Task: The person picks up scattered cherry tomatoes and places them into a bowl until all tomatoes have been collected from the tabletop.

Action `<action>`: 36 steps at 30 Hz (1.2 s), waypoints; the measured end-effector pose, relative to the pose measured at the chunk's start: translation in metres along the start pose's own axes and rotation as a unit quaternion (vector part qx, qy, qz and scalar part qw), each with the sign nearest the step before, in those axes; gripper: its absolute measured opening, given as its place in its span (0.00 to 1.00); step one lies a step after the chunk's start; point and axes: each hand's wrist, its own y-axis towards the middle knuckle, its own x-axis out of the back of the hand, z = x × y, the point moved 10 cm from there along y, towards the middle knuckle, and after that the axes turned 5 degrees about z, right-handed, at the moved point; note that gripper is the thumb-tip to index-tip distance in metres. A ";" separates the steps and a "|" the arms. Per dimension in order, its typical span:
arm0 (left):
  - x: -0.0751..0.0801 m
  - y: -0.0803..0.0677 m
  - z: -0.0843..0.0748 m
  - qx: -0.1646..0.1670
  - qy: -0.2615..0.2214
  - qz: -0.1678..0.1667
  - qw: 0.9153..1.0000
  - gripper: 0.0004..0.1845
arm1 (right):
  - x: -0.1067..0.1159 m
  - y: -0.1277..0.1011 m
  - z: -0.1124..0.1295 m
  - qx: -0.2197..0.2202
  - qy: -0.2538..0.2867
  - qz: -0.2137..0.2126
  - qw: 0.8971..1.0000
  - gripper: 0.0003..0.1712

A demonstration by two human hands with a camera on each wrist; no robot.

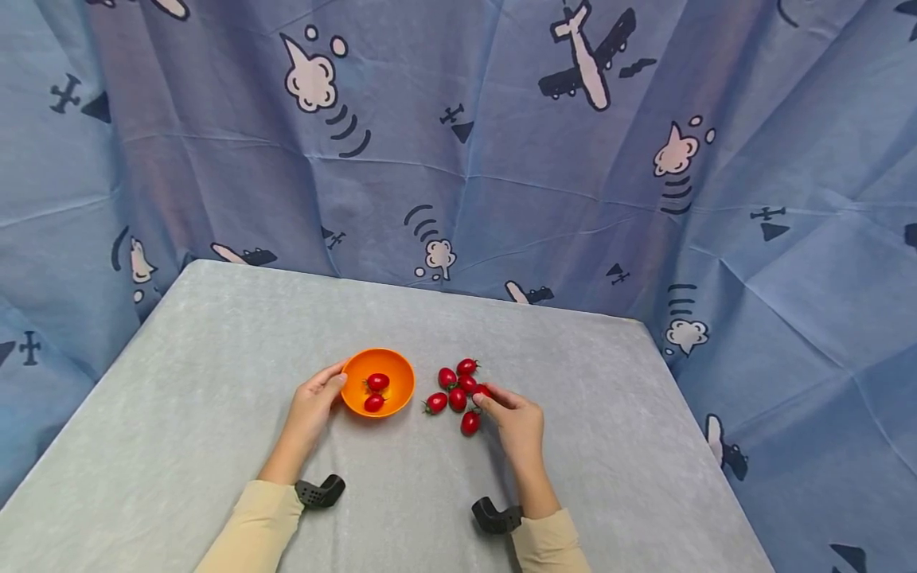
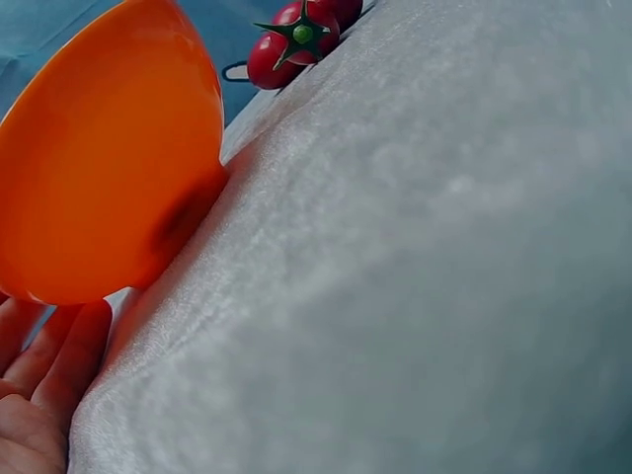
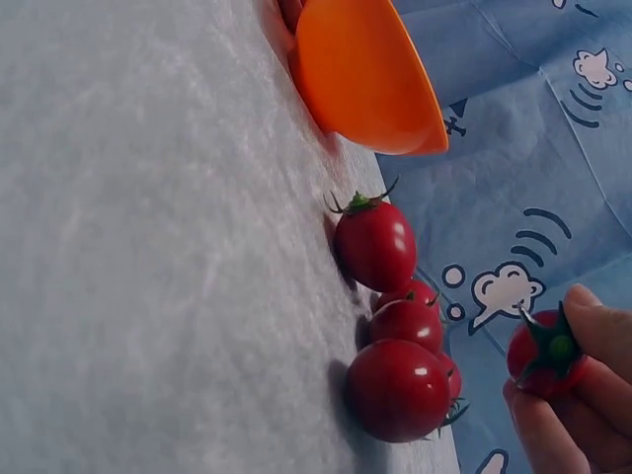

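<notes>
My left hand (image 1: pixel 313 406) grips an orange bowl (image 1: pixel 405 382) at its left side, thumb at the rim and fingers against the outside. Two cherry tomatoes (image 1: pixel 376 383) lie inside it. Between thumb and fingers, my right hand (image 1: pixel 517 422) pinches a cherry tomato (image 3: pixel 545 352) with a green calyx, lifted above the cloth in the right wrist view. Several more cherry tomatoes (image 1: pixel 457 399) lie in a loose cluster just left of that hand, to the right of the bowl. From the left wrist view, the bowl's outer wall (image 2: pixel 114 158) hides what it contains.
A pale grey cloth (image 1: pixel 401 501) covers the table. Behind it hangs a blue curtain (image 1: pixel 401 175) printed with airplanes and clouds. Each wrist wears a black camera mount (image 1: pixel 320 492).
</notes>
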 end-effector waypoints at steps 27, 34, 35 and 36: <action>-0.002 -0.002 0.004 0.012 -0.004 0.001 1.000 0.24 | -0.021 -0.001 0.003 0.016 -0.014 0.023 0.999 0.18; -0.003 -0.002 0.002 0.013 -0.012 -0.001 1.000 0.24 | -0.028 -0.003 0.008 0.026 -0.014 0.034 0.999 0.19; -0.002 -0.001 0.003 0.014 -0.013 -0.003 1.000 0.24 | -0.028 -0.003 0.008 0.023 -0.013 0.034 0.999 0.18; -0.002 -0.001 0.002 0.014 -0.011 -0.004 1.000 0.24 | -0.029 -0.003 0.008 0.021 -0.012 0.034 0.999 0.18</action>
